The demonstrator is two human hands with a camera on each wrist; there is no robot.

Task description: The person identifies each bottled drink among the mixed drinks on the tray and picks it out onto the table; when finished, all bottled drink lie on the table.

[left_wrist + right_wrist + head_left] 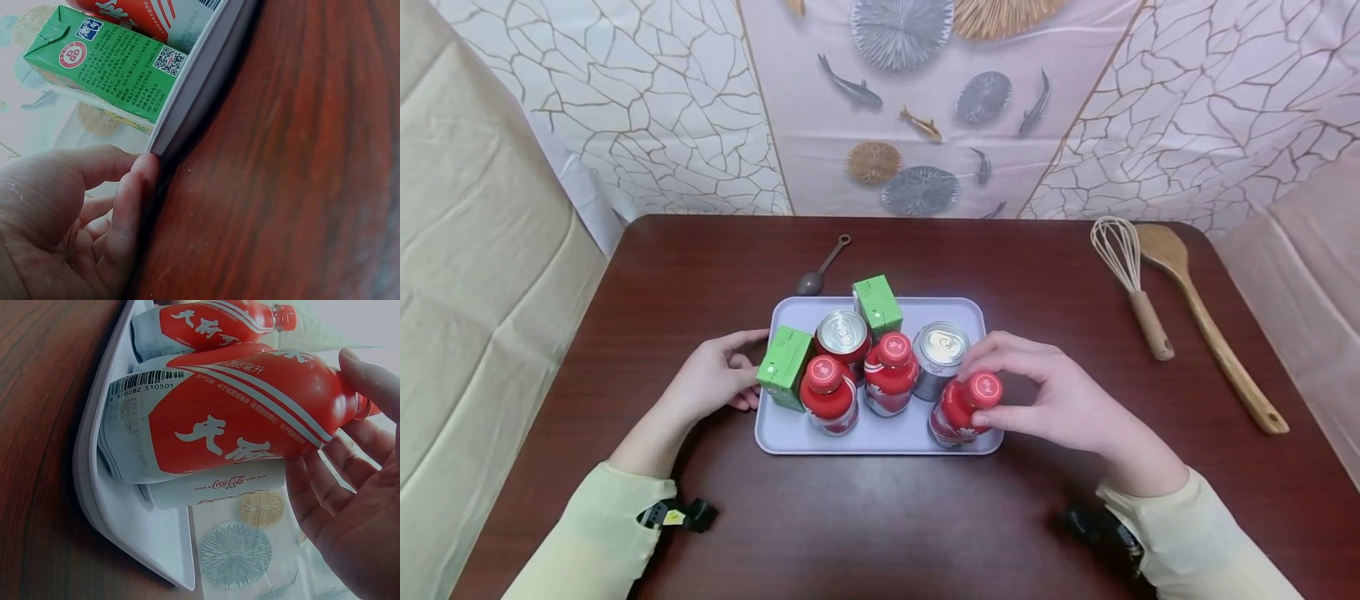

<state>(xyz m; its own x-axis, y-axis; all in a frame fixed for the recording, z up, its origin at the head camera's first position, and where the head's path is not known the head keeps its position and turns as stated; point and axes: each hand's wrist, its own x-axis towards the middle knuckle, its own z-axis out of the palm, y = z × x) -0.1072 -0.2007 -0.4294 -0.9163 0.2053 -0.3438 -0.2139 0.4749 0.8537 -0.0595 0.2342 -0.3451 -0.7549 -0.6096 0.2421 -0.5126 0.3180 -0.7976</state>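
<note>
The left hand (706, 379) pinches the edge of the tray (887, 440); the right hand (1047, 387), well apart, grips a red bottle (953, 414) at the tray's nearer end; a sideways slip could knock the silver can (934, 377) beside its fingers

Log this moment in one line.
left hand: touches tray, left edge | right hand: grips red bottle | bottle: tray's near right corner, beside silver can
</note>
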